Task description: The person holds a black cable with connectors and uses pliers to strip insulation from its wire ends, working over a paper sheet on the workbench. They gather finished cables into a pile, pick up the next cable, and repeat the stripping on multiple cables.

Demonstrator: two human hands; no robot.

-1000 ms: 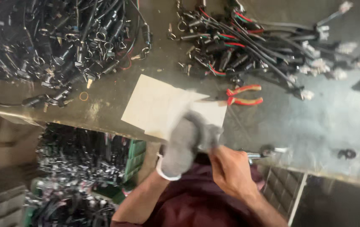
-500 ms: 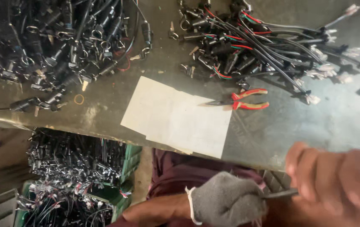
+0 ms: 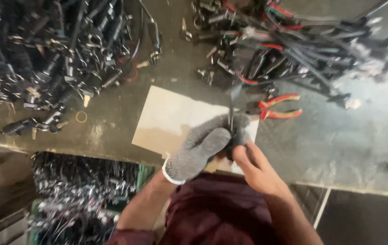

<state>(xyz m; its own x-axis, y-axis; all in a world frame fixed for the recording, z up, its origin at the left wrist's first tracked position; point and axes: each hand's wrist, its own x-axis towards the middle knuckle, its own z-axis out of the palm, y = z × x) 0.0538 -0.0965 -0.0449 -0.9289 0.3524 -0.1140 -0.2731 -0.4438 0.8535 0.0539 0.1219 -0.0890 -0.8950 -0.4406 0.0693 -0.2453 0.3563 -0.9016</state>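
Thin metal blade (image 3: 233,106), pinched upright between both hands over the pale card (image 3: 171,120) at the bench edge.

The gloved left hand (image 3: 200,147) is closed round its lower end; the bare right hand (image 3: 253,170) presses fingertips to the same spot, apparently gripping too, though blur hides the contact. It looks light, stiff and possibly sharp-edged, best held low by the base. Red-handled pliers (image 3: 278,106) lie just beside.

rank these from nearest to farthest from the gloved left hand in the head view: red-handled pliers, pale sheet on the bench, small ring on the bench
1. pale sheet, directly under the gloved left hand.
2. red-handled pliers, to the right.
3. small ring, far left on the bench.
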